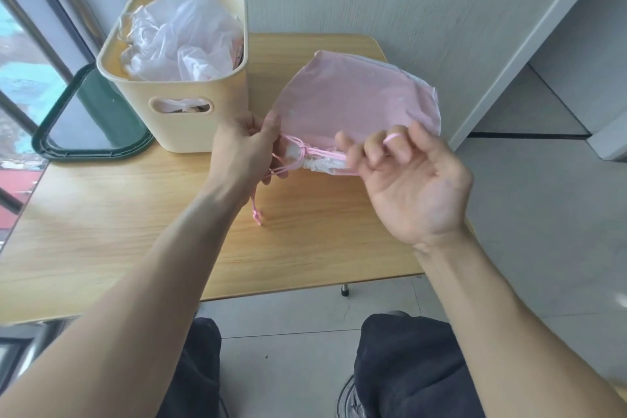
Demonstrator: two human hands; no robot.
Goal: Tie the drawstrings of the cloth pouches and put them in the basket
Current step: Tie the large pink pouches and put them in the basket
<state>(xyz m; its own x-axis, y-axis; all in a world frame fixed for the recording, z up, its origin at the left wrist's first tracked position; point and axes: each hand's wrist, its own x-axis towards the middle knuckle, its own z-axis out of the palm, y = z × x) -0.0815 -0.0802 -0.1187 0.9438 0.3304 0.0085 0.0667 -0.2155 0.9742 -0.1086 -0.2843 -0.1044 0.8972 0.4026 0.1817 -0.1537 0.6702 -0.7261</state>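
A pink cloth pouch is held up over the wooden table, its gathered mouth facing me. My left hand pinches the pouch's left corner by the mouth. A pink drawstring runs along the gathered mouth, and its knotted end hangs down toward the table. My right hand is palm up at the right of the mouth, with a loop of the drawstring hooked over one curled finger. The cream plastic basket stands just left of the pouch.
The basket holds crumpled translucent plastic bags. A dark green framed tray lies at the table's left edge beside a window. A wall is behind the table, floor to the right. My dark trousers show below the front edge.
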